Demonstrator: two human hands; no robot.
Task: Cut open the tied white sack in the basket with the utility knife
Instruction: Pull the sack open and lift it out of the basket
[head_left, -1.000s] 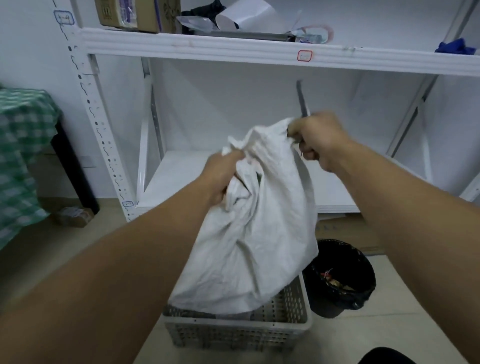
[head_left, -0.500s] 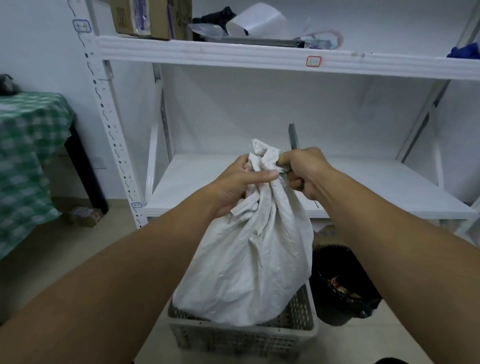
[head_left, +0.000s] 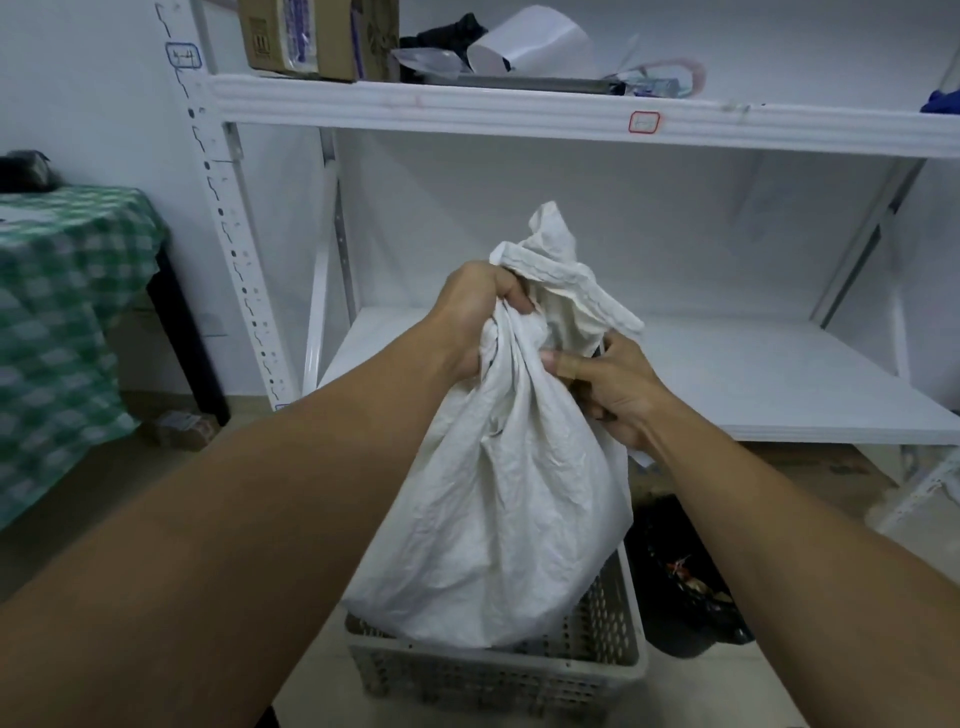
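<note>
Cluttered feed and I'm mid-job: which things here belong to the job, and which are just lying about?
Job: white sack, gripped by the left hand; basket; right hand; utility knife, only a dark sliver above it.
Lying about: cardboard box, black bin, green checked cloth.

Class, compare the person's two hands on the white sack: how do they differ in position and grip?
The left hand sits higher, fist closed round the gathered neck of the sack; the right hand sits lower, at its side. The left hand bunches cloth; the right hand only lays a thumb on it. The right hand has a plaster on that thumb; the left hand shows none. Both touch the sack, which stands in the basket.
</note>
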